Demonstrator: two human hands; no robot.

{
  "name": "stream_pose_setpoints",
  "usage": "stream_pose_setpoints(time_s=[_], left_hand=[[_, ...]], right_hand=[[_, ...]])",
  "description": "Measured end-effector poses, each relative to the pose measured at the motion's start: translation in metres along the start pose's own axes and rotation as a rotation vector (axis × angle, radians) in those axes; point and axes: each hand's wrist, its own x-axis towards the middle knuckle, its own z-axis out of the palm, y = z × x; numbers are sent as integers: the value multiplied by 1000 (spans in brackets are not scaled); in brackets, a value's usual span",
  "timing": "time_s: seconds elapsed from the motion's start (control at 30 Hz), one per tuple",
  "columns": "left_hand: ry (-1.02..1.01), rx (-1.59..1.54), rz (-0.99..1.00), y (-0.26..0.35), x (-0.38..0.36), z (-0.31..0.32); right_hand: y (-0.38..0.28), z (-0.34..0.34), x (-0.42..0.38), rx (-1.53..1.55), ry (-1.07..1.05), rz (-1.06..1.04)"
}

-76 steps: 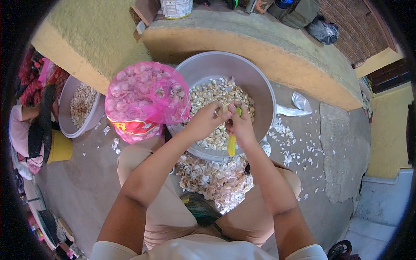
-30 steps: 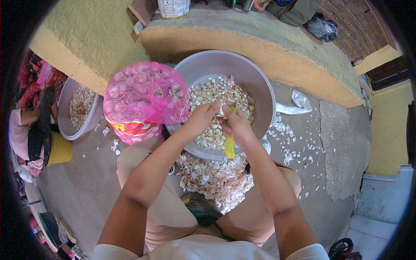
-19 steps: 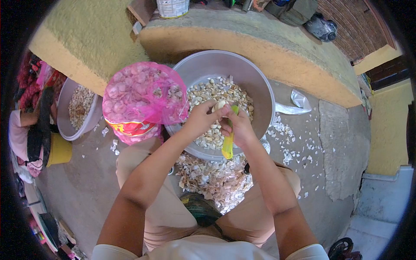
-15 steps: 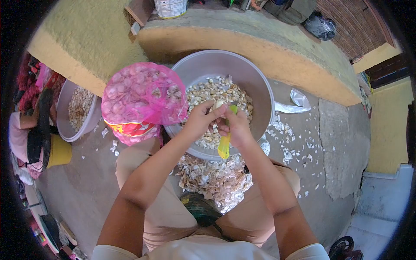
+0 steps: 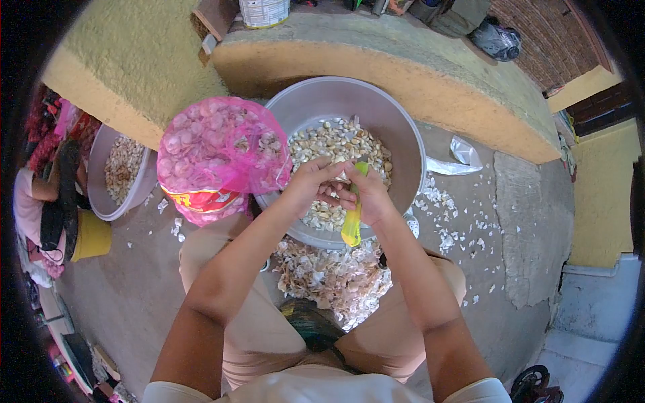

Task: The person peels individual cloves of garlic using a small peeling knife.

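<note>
Over a large grey basin (image 5: pixel 408 121) my two hands meet. My left hand (image 5: pixel 312 186) is closed, pinching a pale garlic clove (image 5: pixel 342 176) in its fingertips. My right hand (image 5: pixel 371 193) is wrapped round a knife (image 5: pixel 351 227) with a yellow-green handle that points down toward me; its blade is mostly hidden by the fingers. Loose garlic cloves (image 5: pixel 339 141) cover the basin floor under the hands. A pink mesh bag (image 5: pixel 218 144) full of garlic bulbs leans against the basin's left side. Between my legs lies a heap of garlic skins (image 5: pixel 329 272).
At the left, a person in a pink top (image 5: pixel 30 205) sits near a second basin (image 5: pixel 101 171) of cloves and a yellow bucket (image 5: pixel 93 235). A raised ledge (image 5: pixel 376 64) runs behind my basin. Skin scraps (image 5: pixel 443 201) and a silvery strip (image 5: pixel 457 164) lie to the right.
My fingers have shifted slightly around the clove, and the right thumb now covers more of it. The knife handle has moved a little to the right. The rest looks the same.
</note>
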Motion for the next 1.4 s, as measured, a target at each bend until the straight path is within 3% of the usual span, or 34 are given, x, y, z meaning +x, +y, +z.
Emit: stream_pose_setpoints(time_s=[0.73,1.1,1.23,1.33,1.4], left_hand=[[170,67,280,-9,-7,13],[245,107,318,-18,-2,10],[282,400,409,-17,3,3],[379,409,539,-18,4,4],[333,291,449,-15,6,1]], right_hand=[[11,5,-3,174,-26,-39],[19,9,-3,283,-52,-48],[10,12,-5,240,41,-70],[10,9,0,192,115,-162],[4,1,4,211,187,-165]])
